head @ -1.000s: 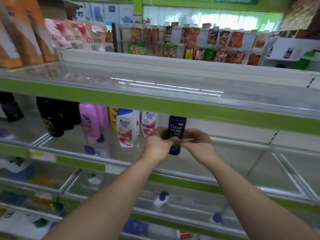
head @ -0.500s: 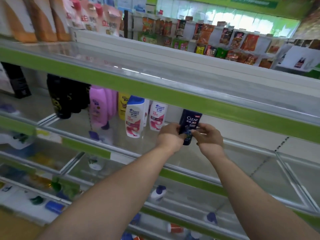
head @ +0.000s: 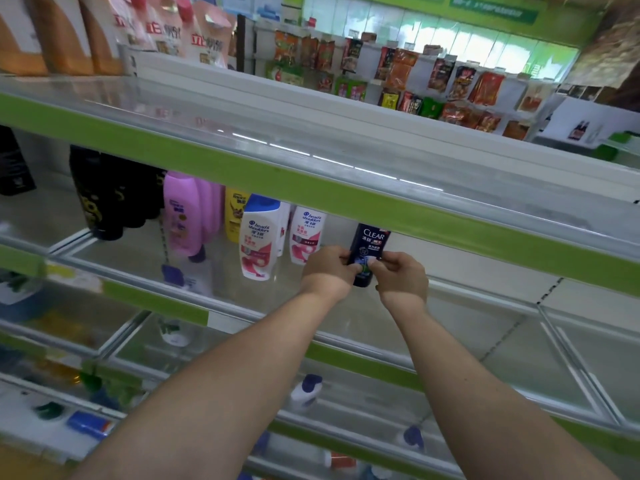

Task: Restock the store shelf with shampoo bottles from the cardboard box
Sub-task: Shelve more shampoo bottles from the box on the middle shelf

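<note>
**Dark bottle held upright on middle shelf**

The left hand [head: 327,271] and right hand [head: 401,277] both pinch the lower half of the dark CLEAR shampoo bottle [head: 369,244]. It stands upright on the glass shelf [head: 467,306], just right of two white Head & Shoulders bottles [head: 259,237].

Glossy plastic bottle [head: 367,249], clear glass shelf [head: 450,327]

I read "CLEAR" on the dark bottle [head: 369,242] at the middle of the shelf [head: 131,251], and "head & shoulders" on two white bottles [head: 258,244] towards its left edge.
</note>
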A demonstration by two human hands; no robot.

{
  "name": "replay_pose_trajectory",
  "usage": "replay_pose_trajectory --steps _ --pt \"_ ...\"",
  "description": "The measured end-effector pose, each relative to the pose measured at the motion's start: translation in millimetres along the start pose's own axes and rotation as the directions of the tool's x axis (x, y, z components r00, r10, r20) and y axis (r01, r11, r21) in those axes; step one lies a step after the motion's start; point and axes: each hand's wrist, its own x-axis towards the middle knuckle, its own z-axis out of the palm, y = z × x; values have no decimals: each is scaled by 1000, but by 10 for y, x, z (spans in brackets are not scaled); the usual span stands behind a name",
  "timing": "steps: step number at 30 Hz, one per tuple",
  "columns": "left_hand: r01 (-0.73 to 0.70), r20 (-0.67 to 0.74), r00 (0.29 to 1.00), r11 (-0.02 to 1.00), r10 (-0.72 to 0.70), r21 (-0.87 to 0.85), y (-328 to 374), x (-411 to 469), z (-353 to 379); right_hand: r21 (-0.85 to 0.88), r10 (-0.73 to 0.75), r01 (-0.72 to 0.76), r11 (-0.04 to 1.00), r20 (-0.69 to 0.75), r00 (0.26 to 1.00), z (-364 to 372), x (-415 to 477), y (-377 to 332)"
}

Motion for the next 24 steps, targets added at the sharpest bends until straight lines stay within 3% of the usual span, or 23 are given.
replay_pose_trajectory --steps 8,13,19,24 --pt "-16 7 1000 1000 16 -15 0 35 -22 -28 25 -26 999 -38 999 29 -23 -39" --pt "-2 21 1000 1000 2 -16 13 8 -40 -92 43 -41 995 13 999 -19 -49 -71" --pt "-4 110 994 997 -5 78 -11 -88 -148 -159 110 -101 982 51 993 -152 -239 -26" --pt "-91 288 957 983 42 157 -159 -149 -354 -273 147 -137 952 16 989 -333 -597 53"
